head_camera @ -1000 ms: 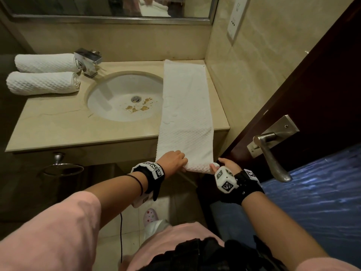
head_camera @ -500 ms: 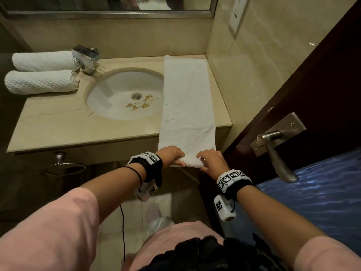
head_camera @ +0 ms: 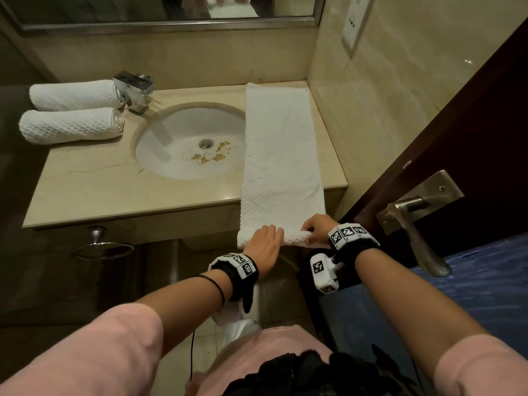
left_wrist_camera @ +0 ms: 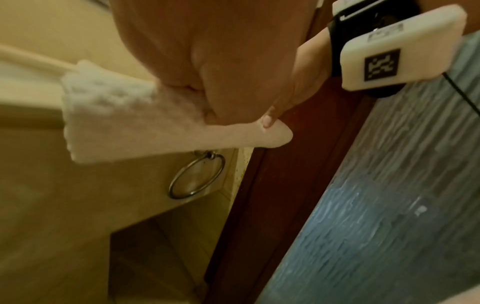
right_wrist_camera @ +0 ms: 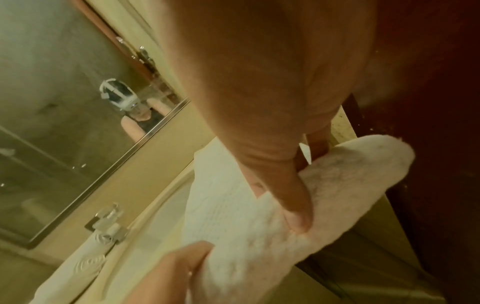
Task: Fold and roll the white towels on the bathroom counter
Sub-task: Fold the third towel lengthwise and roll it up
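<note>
A long folded white towel (head_camera: 280, 155) lies on the counter (head_camera: 94, 190) to the right of the sink and hangs over the front edge. Its lower end is turned up into a small roll (head_camera: 294, 238). My left hand (head_camera: 271, 234) lies over the roll's left part, fingers curled round it. My right hand (head_camera: 311, 228) grips the right part, fingers bent over the top. In the right wrist view my thumb (right_wrist_camera: 296, 207) presses into the roll (right_wrist_camera: 345, 185). The left wrist view shows the towel end (left_wrist_camera: 116, 123) under my palm.
Two rolled white towels (head_camera: 74, 95) (head_camera: 71, 125) lie at the counter's left end beside the chrome faucet (head_camera: 134, 90). The sink (head_camera: 183, 167) has brown specks. A towel ring (head_camera: 105, 248) hangs below the counter. A dark door with a metal handle (head_camera: 414, 221) stands close on the right.
My right hand came from under the towel's corner onto its top. Both hands have turned the hanging end upward into a roll, so less towel hangs below the counter edge.
</note>
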